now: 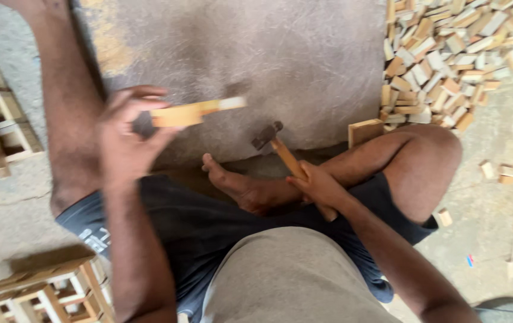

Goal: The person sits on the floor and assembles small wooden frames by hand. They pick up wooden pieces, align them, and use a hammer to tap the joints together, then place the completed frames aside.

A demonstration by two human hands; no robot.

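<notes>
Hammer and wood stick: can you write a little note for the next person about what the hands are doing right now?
Left hand: raised, pinching one end of a short wood stick in its fingers.
Right hand: gripping the hammer by its wooden handle, head up, above the bare foot.
Nearby: pile of small wood blocks at upper right, built wooden frames at lower left and along the left edge.
Done: some frames stand assembled.
Left: the stick in hand is not yet joined to anything; many blocks lie loose.

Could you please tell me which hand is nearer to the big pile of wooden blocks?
Right. The right hand, gripping the hammer, sits below-left of the pile; the left hand is farther left.
</notes>
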